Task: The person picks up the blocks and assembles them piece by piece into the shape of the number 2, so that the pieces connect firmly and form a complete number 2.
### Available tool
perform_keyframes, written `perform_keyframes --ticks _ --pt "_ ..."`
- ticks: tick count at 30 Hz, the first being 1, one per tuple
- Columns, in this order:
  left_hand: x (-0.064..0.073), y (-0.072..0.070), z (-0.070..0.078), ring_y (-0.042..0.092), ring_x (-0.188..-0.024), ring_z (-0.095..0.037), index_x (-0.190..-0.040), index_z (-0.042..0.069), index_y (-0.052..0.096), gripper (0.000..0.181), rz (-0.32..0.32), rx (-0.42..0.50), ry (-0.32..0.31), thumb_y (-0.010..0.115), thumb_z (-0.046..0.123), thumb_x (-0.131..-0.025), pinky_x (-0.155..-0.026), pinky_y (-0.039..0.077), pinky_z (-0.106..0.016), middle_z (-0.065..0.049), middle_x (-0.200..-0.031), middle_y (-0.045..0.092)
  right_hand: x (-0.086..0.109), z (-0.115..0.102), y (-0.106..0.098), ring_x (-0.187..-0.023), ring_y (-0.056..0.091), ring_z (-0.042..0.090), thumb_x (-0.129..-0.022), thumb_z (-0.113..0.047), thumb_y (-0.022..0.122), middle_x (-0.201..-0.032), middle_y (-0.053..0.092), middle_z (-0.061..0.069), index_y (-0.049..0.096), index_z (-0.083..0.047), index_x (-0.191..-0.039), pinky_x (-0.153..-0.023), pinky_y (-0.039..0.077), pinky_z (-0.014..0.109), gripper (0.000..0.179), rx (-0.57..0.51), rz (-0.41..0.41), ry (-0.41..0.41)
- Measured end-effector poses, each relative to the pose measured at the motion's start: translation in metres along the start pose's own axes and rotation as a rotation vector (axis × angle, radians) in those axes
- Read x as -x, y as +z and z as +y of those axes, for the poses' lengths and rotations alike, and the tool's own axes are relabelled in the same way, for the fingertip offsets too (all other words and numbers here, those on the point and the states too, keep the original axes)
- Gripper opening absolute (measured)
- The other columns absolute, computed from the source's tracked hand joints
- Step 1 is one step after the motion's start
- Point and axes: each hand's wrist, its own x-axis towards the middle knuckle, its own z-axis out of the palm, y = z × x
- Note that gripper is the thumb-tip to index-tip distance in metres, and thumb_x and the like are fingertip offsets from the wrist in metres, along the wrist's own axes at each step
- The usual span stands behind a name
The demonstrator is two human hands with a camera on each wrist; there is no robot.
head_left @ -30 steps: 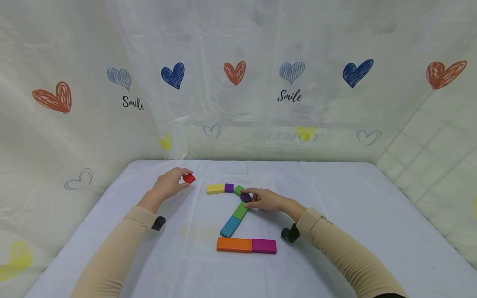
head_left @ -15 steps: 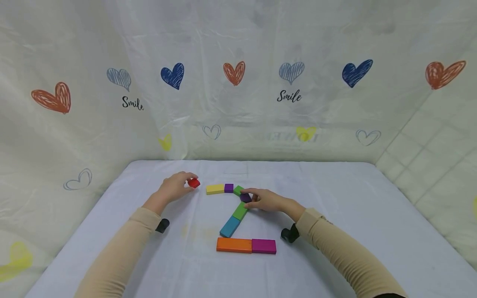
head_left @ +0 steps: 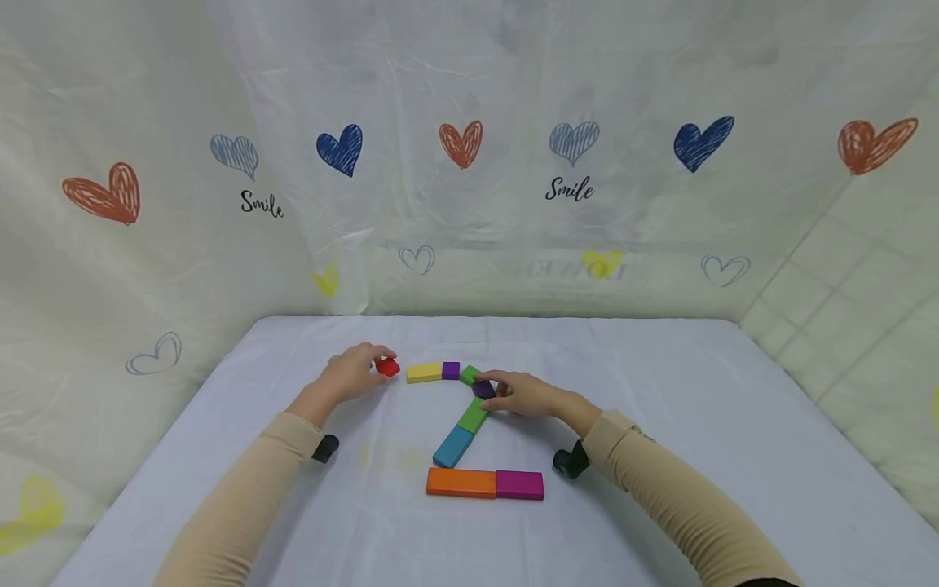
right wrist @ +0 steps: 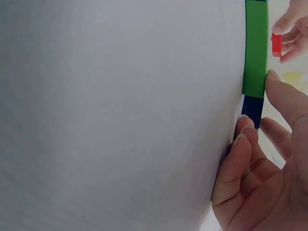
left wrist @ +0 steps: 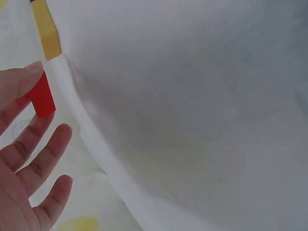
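Note:
My left hand [head_left: 354, 372] pinches a small red block [head_left: 388, 367] between thumb and fingers, just left of the yellow block [head_left: 424, 372]. In the left wrist view the red block [left wrist: 43, 96] is tilted, its lower end at a fingertip. My right hand [head_left: 530, 395] holds a dark purple block [head_left: 483, 390] in the curve of blocks, with its thumb by the longer green block [head_left: 473, 416]. The right wrist view has curled fingers at the dark block [right wrist: 252, 111] and the thumb at the side of the green block [right wrist: 256, 48]. A small green block [head_left: 469, 374] lies at the index fingertip.
A small purple block [head_left: 451, 371] adjoins the yellow one. Below the longer green block lies a blue block [head_left: 452, 446]. Nearer me, an orange block [head_left: 461, 482] and a magenta block [head_left: 520, 485] sit end to end on the white-covered table [head_left: 352, 522].
My left hand has moved right and slightly toward me with the red block, bringing it close to the yellow block. The right hand and the other blocks have stayed in place.

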Motion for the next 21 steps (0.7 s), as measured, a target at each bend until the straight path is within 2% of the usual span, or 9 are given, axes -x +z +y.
perform_keyframes --ticks 7,21 --pt "-0.002 0.005 0.005 0.056 -0.113 -0.03 -0.138 0.013 0.063 0.045 -0.023 0.028 -0.031 0.074 0.015 -0.094 -0.097 0.043 -0.061 -0.01 -0.119 0.064 0.001 0.001 -0.001 -0.088 0.053 0.018 -0.099 -0.033 0.07 -0.099 0.058 0.002 0.048 -0.018 -0.154 -0.072 0.046 0.03 0.061 -0.001 -0.004 0.001" --pt "-0.005 0.011 0.004 0.058 -0.107 -0.029 -0.135 0.011 0.064 0.045 -0.04 0.021 -0.05 0.075 0.01 -0.091 -0.096 0.041 -0.063 -0.009 -0.115 0.065 0.002 0.0 -0.001 -0.089 0.053 0.018 -0.099 -0.033 0.07 -0.1 0.058 0.002 0.048 -0.018 -0.154 -0.073 0.045 0.03 0.06 -0.002 -0.009 -0.002"
